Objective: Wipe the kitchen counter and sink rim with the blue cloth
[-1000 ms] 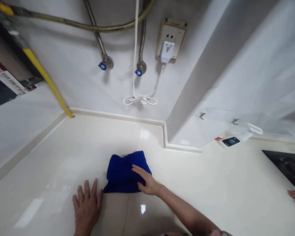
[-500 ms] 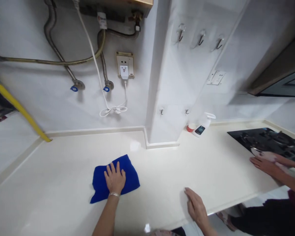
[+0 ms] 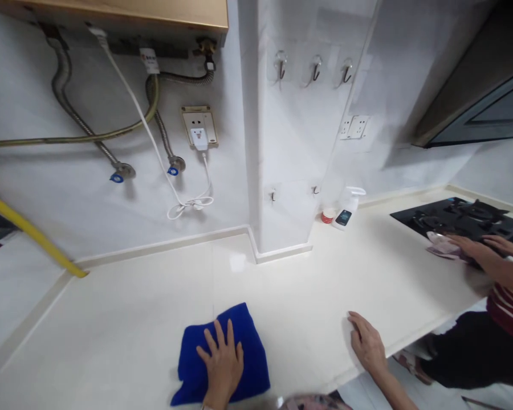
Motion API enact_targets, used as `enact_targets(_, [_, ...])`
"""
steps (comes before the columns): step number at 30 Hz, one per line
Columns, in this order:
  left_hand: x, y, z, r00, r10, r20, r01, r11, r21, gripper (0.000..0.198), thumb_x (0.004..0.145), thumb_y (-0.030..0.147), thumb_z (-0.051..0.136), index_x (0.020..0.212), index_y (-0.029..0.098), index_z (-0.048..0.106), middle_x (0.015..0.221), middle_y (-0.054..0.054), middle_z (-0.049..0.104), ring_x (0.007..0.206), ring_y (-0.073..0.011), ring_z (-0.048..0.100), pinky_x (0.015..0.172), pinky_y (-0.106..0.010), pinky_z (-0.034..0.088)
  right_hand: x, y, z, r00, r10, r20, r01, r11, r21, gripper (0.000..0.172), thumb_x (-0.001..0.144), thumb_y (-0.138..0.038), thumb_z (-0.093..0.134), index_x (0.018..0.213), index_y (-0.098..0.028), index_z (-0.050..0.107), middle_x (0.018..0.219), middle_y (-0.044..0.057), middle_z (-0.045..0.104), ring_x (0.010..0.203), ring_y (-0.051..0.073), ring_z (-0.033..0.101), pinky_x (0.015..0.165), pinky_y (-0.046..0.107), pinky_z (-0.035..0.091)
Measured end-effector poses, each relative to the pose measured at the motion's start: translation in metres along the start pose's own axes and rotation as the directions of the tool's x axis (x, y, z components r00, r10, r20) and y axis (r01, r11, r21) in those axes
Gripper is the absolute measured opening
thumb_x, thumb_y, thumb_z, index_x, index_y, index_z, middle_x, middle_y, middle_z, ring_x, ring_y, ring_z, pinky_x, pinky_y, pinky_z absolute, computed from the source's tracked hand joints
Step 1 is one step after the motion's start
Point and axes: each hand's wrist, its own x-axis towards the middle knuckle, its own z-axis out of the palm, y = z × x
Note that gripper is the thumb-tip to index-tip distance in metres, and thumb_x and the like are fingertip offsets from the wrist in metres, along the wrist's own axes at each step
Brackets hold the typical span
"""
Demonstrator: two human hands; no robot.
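Note:
Under my left hand [image 3: 223, 364] lies a blue cloth [image 3: 253, 356], spread on the cream countertop [image 3: 123, 324]. My left palm rests flat on it with the fingers spread. To the right, my right hand [image 3: 367, 344] lies on the counter close to the front edge, fingers stretched out and holding nothing.
At the right, another person's hands [image 3: 479, 250] are on a pinkish cloth [image 3: 442, 246] beside the black gas stove [image 3: 465, 219]. A white spray bottle [image 3: 348, 208] and a red-and-white cup [image 3: 327, 216] stand by the wall pillar [image 3: 288, 165]. A yellow pipe [image 3: 34, 233] meets the counter at left.
My left hand and the blue cloth have come toward the counter's front edge. The view has tilted up and turned. The other person's hands and pinkish cloth have shifted at the stove.

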Motion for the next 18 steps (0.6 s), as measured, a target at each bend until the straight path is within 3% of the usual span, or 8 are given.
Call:
enact_targets(2, [-0.002, 0.007, 0.006, 0.999, -0.009, -0.052, 0.009, 1.0, 0.001, 0.062, 0.097, 0.036, 0.049, 0.157, 0.019, 0.053, 0.166, -0.022, 0.042, 0.153, -0.052, 0.035, 0.119, -0.081, 0.024, -0.002, 0.002, 0.0, 1.0, 0.008, 0.004, -0.008, 1.0, -0.016, 0.034, 0.095, -0.026, 0.044, 0.123, -0.022, 0.064, 0.134, 0.01, 0.07, 0.122, 0.028, 0.068, 0.109, 0.054, 0.055])
enact_targets(5, [0.018, 0.013, 0.006, 0.997, -0.018, -0.075, 0.015, 0.999, -0.037, 0.065, 0.097, 0.039, 0.049, 0.158, 0.019, 0.051, 0.168, -0.021, 0.038, 0.156, -0.0486, 0.032, 0.124, -0.075, 0.022, -0.003, 0.007, -0.003, 1.0, 0.005, 0.014, -0.005, 1.0, -0.025, 0.033, 0.095, -0.028, 0.045, 0.121, -0.022, 0.065, 0.133, 0.01, 0.071, 0.119, 0.029, 0.07, 0.107, 0.053, 0.057])
enact_targets(12, [0.12, 0.007, -0.009, 0.992, -0.083, 0.098, 0.102, 0.973, -0.208, 0.063, 0.102, 0.039, 0.047, 0.162, 0.022, 0.044, 0.173, -0.017, 0.03, 0.16, -0.0451, 0.024, 0.128, -0.069, 0.017, -0.002, 0.003, -0.013, 1.0, 0.008, 0.028, -0.007, 0.999, -0.032, 0.034, 0.095, -0.031, 0.046, 0.121, -0.021, 0.065, 0.132, 0.012, 0.072, 0.116, 0.03, 0.071, 0.104, 0.053, 0.058])
enact_targets(18, [0.197, 0.013, 0.001, 0.986, -0.117, 0.121, 0.14, 0.968, -0.206, 0.062, 0.103, 0.041, 0.044, 0.162, 0.022, 0.045, 0.173, -0.018, 0.032, 0.16, -0.0457, 0.024, 0.128, -0.07, 0.017, -0.006, -0.005, -0.017, 0.997, 0.055, 0.053, -0.053, 0.997, -0.05, 0.034, 0.096, -0.032, 0.046, 0.121, -0.022, 0.066, 0.133, 0.012, 0.071, 0.118, 0.031, 0.071, 0.104, 0.054, 0.059])
